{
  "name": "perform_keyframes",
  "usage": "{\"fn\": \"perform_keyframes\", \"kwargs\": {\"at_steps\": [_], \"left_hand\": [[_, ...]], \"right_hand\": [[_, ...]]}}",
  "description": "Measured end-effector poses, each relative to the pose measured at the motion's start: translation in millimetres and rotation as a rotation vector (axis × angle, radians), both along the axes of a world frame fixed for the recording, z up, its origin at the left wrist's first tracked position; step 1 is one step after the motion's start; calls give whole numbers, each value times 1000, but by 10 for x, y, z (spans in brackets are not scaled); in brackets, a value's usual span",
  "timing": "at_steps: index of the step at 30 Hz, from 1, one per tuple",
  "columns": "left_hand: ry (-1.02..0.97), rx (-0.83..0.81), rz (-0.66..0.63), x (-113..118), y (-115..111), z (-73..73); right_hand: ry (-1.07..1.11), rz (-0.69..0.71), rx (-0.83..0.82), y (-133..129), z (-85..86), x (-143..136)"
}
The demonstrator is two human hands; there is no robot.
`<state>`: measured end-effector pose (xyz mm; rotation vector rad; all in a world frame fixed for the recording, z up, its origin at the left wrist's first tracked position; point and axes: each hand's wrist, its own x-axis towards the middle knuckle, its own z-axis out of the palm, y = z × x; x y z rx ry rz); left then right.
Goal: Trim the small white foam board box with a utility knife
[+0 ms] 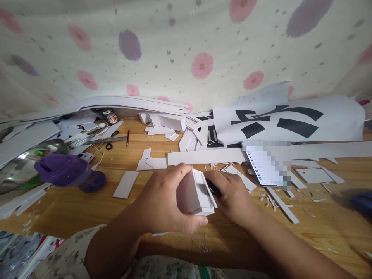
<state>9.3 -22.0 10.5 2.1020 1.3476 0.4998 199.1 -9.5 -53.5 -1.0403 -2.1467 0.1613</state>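
A small white box-like piece (200, 193), built of flat white board, is held above the near part of the wooden table. My left hand (162, 201) wraps round its left side, thumb below and fingers at the top. At its right edge is my right hand (232, 193), its fingers closed round a dark object (213, 189) that is mostly hidden; what it is cannot be made out. A thin white strip stands along the box's right side, beside the dark object.
White board pieces and offcuts (125, 184) lie about the wooden table (87, 209). A purple bottle (69, 172), scissors (109, 140) and a red pencil (128, 138) are at left. A phone (264, 166) and printed paper (290, 122) are at right.
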Motion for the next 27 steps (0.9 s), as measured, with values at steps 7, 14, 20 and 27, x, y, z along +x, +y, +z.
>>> {"fn": "perform_keyframes", "kwargs": {"at_steps": [7, 14, 20, 27], "left_hand": [[13, 45, -20, -6, -149, 37], [2, 10, 19, -39, 30, -13], [5, -3, 4, -29, 24, -8], [12, 6, 21, -10, -2, -23]], "right_hand": [[59, -128, -77, 69, -62, 42], [94, 57, -54, -38, 24, 20], [27, 80, -34, -83, 37, -7], [10, 65, -9, -55, 31, -15]]}}
